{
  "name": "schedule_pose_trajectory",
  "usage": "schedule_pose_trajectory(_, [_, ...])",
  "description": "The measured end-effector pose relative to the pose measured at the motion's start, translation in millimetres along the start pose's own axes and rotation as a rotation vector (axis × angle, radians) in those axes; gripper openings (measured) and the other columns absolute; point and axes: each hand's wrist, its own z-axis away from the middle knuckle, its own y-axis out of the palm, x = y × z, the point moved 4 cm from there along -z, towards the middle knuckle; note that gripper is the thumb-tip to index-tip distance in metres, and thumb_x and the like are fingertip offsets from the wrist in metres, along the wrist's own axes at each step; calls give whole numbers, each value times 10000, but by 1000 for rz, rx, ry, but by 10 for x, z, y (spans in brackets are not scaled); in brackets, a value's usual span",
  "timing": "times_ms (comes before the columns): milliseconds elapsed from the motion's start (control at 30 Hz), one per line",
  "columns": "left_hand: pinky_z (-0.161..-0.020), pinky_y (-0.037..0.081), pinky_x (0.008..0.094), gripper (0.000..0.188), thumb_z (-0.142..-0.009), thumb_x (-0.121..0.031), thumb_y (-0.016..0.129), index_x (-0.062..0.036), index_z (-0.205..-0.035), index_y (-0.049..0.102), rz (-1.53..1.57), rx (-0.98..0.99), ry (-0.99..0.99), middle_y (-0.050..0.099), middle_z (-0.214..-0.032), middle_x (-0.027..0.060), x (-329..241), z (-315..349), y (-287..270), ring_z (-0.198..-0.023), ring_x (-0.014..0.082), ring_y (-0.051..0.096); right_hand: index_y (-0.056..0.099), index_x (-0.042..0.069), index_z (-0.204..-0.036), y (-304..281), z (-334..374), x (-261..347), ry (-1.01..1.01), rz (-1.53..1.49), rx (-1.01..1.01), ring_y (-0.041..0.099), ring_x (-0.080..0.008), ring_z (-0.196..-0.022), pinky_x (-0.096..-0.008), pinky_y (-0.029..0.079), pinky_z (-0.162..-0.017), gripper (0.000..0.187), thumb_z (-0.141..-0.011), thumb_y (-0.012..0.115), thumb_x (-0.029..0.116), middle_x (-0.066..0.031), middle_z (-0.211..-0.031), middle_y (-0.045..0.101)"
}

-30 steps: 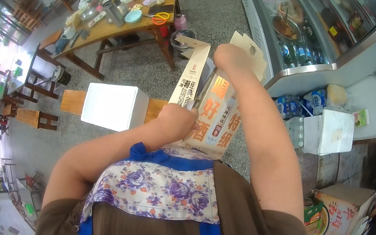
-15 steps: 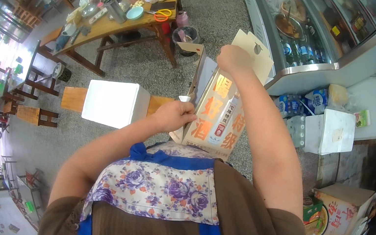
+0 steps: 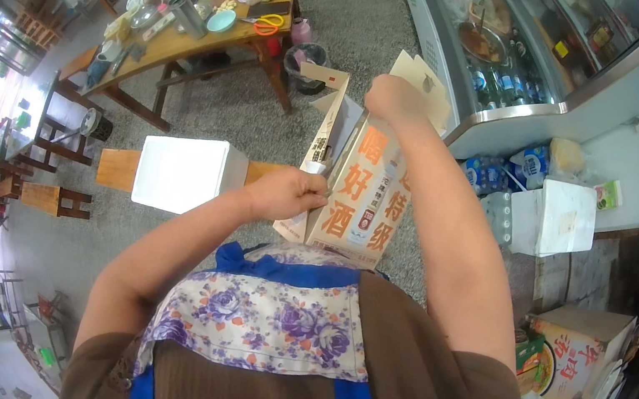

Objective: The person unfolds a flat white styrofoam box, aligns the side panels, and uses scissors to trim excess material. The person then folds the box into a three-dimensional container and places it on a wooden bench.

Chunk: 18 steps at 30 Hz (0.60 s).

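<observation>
Cardboard box (image 3: pixel 362 183) in grip of left hand (image 3: pixel 288 194) and right hand (image 3: pixel 395 101), between white box (image 3: pixel 180 174) and display fridge (image 3: pixel 511 116)

The right hand (image 3: pixel 394 98) shows only its back, so its fingertips are hidden at the cardboard carton (image 3: pixel 365 182), whose inside is mostly out of sight. A white bit (image 3: pixel 313 167) by the left hand (image 3: pixel 286 194) is too small to tell, as are pale lumps (image 3: pixel 227 5) on the wooden worktop (image 3: pixel 162 52); the upper edge cuts off the display fridge (image 3: pixel 520 111).
</observation>
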Motion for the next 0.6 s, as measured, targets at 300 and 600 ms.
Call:
schedule_pose_trajectory(300, [-739,526,457,358,-819,-402,682,-93,-999,669,-514,52,-56,682,-800,169,-219,42,138,-808,367,668,752,61,-933,-41,89,18,-3,71,-8,689,-329,-943,-413,546,-791,215,-791,625,162,-148,-983,722])
schedule_pose_trajectory(600, [-723,504,398,293,-812,-303,722,-60,-951,635,-201,14,-29,666,-822,150,177,-103,356,-792,333,649,742,36,-957,-177,295,269,27,87,50,685,-352,-966,-443,545,-830,214,-817,590,94,-185,-1001,712])
